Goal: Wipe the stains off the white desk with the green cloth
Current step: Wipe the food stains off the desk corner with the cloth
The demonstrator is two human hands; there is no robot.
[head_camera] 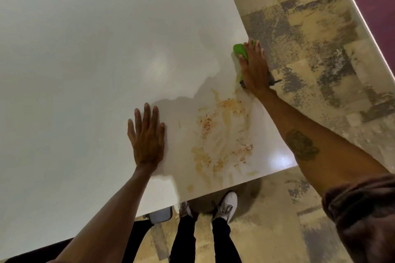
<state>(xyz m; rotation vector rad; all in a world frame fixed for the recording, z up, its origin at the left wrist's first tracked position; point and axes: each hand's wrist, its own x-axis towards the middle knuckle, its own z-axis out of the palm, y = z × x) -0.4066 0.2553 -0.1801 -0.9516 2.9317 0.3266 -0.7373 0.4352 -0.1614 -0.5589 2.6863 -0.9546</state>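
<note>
Surface: white, stains near my corner.
Right grip: my fingers straight, pressing green cloth at the edge.
Left grip: flat, holding nothing.
Floor: mottled tan.

The left forearm and right forearm are bare, the right bearing a dark tattoo and a rolled maroon-brown sleeve; black trousers and pale laced trainers show past the white desk's edge.

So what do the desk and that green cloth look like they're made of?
The desk: smooth, glossy white, probably laminate or painted board, since it mirrors soft patches of light. The green cloth: a soft bright fabric, perhaps microfibre, bunched under the flat right hand; its weave is too blurred to tell.
</note>
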